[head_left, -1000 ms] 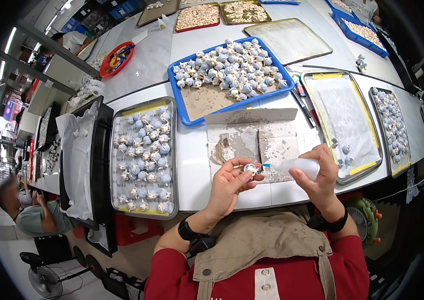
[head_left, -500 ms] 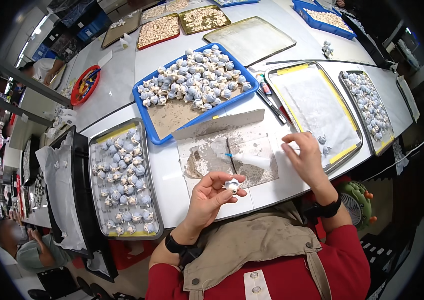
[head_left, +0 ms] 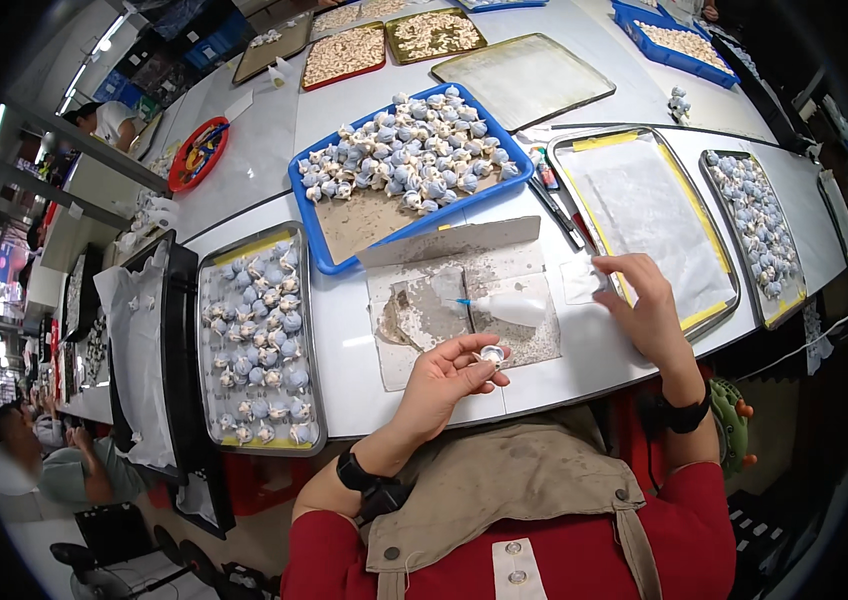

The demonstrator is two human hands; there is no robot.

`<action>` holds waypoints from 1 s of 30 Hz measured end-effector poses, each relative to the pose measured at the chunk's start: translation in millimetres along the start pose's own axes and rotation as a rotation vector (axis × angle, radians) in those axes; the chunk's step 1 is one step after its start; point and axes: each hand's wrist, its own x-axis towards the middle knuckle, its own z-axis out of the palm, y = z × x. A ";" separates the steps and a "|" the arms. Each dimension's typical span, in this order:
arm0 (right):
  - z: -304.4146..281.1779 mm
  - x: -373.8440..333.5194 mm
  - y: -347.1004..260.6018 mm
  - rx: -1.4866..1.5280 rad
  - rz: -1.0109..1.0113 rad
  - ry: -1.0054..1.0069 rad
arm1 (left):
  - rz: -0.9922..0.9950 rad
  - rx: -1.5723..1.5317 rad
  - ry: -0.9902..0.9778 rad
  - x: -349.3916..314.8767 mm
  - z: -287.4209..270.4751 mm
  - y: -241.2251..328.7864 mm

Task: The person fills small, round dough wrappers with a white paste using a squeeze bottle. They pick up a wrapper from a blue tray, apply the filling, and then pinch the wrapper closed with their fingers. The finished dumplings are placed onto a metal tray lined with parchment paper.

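My left hand (head_left: pixel 449 380) pinches a small white and pale-blue figurine (head_left: pixel 491 354) between thumb and fingertips, above the near edge of a stained cardboard sheet (head_left: pixel 414 350). On that cardboard lies a translucent white bottle with a thin blue tip (head_left: pixel 512 308). My right hand (head_left: pixel 649 305) hovers over the table beside the cardboard, thumb and index finger apart, nothing visible between them. Just left of its fingertips is a small white square (head_left: pixel 580 283). Behind that hand stands a paper-lined metal tray (head_left: pixel 644 200) with yellow edge strips.
A blue tray (head_left: pixel 339 235) holds a heap of similar figurines beyond the cardboard. A metal tray (head_left: pixel 318 420) of figurines is at left, another filled tray (head_left: pixel 784 310) at right. Pens (head_left: pixel 564 222) lie by the blue tray. A red basket (head_left: pixel 176 175) sits far left; people work there.
The whole view has shifted slightly. My right hand has moved right, away from the cardboard, uncovering the white square. My left hand has turned the figurine, so a different side shows.
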 end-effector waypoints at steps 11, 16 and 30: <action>28.6 18.6 -81.8 -0.062 -0.655 -0.431 | 0.021 0.028 -0.049 -3.2 1.2 1.1; 36.6 22.4 -92.2 -0.117 -0.663 -0.431 | 0.038 0.098 -0.043 -1.2 -6.8 -3.5; 66.4 -11.1 -96.7 -0.095 -0.380 0.225 | 0.399 0.126 0.010 -6.0 2.0 2.5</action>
